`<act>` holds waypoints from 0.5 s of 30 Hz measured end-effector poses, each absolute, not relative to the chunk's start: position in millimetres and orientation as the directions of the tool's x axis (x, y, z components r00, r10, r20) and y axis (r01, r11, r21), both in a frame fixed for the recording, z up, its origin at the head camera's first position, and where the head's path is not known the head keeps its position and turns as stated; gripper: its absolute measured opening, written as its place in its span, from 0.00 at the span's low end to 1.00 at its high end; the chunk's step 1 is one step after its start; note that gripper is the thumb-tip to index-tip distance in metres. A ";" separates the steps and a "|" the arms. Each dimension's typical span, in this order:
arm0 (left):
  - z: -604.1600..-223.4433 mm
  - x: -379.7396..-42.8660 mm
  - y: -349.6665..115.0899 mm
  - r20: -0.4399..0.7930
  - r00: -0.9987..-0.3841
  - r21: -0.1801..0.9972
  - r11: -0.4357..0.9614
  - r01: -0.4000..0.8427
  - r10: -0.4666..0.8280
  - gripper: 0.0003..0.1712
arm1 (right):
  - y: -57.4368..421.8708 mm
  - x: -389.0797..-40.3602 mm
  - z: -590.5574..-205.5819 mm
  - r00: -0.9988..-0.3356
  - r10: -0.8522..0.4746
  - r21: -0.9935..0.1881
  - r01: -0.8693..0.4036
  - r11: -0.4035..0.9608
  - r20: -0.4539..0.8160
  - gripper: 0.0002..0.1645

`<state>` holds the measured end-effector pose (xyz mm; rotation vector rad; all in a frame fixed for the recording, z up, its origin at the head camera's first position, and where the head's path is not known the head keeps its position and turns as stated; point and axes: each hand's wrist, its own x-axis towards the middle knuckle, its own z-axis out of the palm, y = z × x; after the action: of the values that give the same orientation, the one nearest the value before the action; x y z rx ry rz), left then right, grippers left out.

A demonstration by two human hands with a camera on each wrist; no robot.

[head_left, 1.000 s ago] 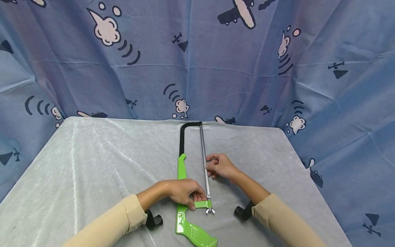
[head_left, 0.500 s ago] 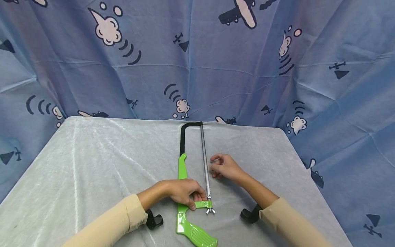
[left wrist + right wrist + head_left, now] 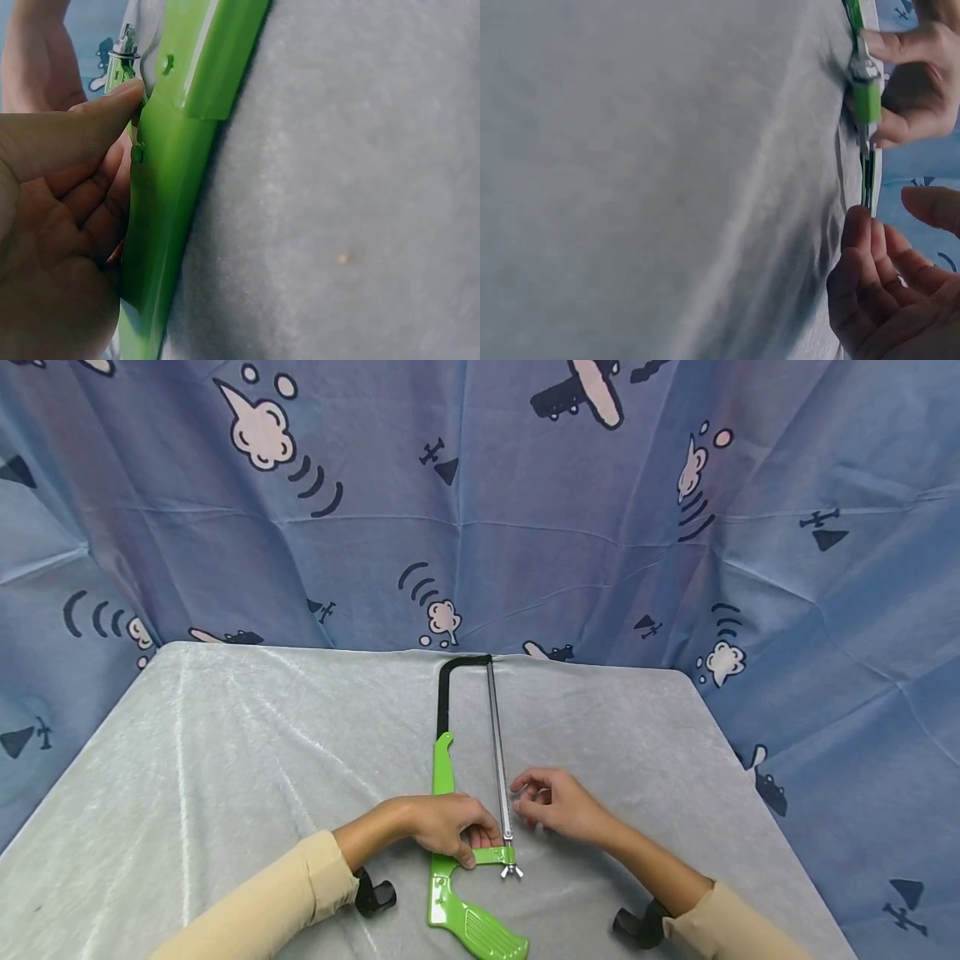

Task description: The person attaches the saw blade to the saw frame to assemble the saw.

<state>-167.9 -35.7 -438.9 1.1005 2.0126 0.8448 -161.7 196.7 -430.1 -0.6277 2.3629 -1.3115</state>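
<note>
A hacksaw point(image 3: 480, 928) with a green handle, black front bow and silver blade point(image 3: 498, 743) lies flat on the table, bow pointing away. My left hand point(image 3: 446, 825) pinches the short green arm of its frame, just above the pistol grip and left of the wing nut point(image 3: 512, 872). In the left wrist view, the thumb presses the green frame point(image 3: 176, 150) while the fingers curl on its other side. My right hand point(image 3: 558, 803) is just right of the blade's lower part, fingers loosely bent, holding nothing. The right wrist view has its thumb point(image 3: 934, 208) apart from the fingertips.
Pale grey plush cloth covers the table point(image 3: 247, 760). Behind and at both sides hangs a blue curtain point(image 3: 360, 552) printed with planes and clouds. Black devices point(image 3: 375, 895) are strapped at both wrists, close to the cloth.
My right hand has drawn away from the blade to the right, then come down along it toward the wing nut end. The left hand and hacksaw stay in place.
</note>
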 end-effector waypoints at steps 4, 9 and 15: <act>-438.8 -168.0 -35.9 -0.249 -0.407 0.793 0.426 0.436 0.879 0.17 | 198.4 -152.7 -430.9 -0.812 -0.579 -0.843 -0.260 0.471 -0.073 0.09; -439.1 -167.8 -35.9 -0.250 -0.412 0.796 0.428 0.428 0.876 0.17 | 199.8 -142.5 -431.7 -0.790 -0.610 -0.843 -0.285 0.455 -0.062 0.05; -440.0 -167.8 -35.8 -0.250 -0.415 0.798 0.429 0.424 0.875 0.16 | 200.0 -131.7 -431.7 -0.738 -0.675 -0.855 -0.340 0.392 -0.016 0.03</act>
<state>-167.8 -35.8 -440.0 1.0922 2.0118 0.8601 -131.7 200.0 -431.7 -0.8796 2.2940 -1.2822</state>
